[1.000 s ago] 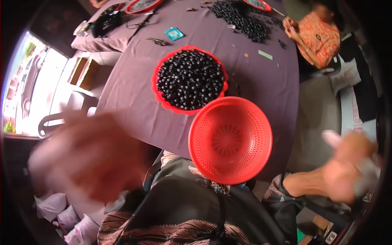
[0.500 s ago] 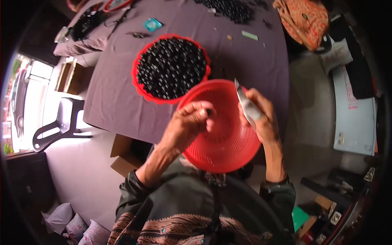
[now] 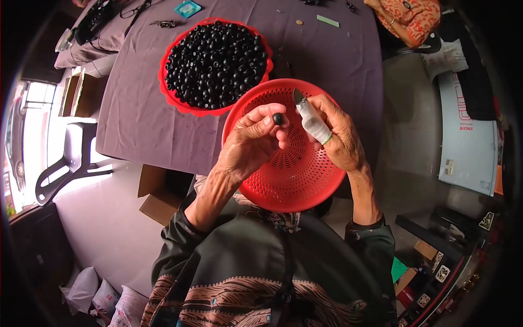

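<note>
Watching, I see a red bowl beside the colander; left hand pinches black ball; right hand grips blade, lower end hidden.

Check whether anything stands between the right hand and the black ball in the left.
No separate thing does. Only the fingertips of the left hand crowd the ball; past them, the gap to the right hand and its blade looks open, with the basket below.
</note>
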Tool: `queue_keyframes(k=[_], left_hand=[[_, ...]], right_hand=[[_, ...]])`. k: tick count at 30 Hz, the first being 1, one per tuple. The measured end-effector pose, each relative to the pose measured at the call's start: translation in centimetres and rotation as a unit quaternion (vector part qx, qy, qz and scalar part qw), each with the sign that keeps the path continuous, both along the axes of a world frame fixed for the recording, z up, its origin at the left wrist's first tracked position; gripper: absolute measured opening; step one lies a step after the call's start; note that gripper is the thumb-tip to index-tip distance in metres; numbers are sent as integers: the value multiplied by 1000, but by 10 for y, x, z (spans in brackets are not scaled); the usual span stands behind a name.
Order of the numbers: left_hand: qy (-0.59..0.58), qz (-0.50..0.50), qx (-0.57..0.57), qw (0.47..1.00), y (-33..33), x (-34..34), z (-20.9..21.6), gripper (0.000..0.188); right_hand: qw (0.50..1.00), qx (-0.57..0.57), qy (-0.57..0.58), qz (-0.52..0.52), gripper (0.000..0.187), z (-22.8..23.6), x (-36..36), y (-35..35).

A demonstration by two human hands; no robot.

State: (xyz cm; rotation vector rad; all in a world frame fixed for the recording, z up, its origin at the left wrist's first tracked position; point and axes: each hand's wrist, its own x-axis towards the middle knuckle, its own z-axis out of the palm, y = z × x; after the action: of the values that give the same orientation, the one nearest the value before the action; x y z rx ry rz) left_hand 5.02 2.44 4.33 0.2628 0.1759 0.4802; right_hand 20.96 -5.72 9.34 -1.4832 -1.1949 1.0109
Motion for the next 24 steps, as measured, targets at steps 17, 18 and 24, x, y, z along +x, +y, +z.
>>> queue_keyframes(k=[17,18,24], left_hand=[[-4,-7,24,1000,5,3,5,19],[3,-5,26,1000,5,2,7,19],[9,0,21,1000,5,3,9,18]], right_hand=[[998,51,-23,18,38,-1,4,5],[998,56,26,6,34,-3,2,3],[996,-59,51,46,50,9,10,1]])
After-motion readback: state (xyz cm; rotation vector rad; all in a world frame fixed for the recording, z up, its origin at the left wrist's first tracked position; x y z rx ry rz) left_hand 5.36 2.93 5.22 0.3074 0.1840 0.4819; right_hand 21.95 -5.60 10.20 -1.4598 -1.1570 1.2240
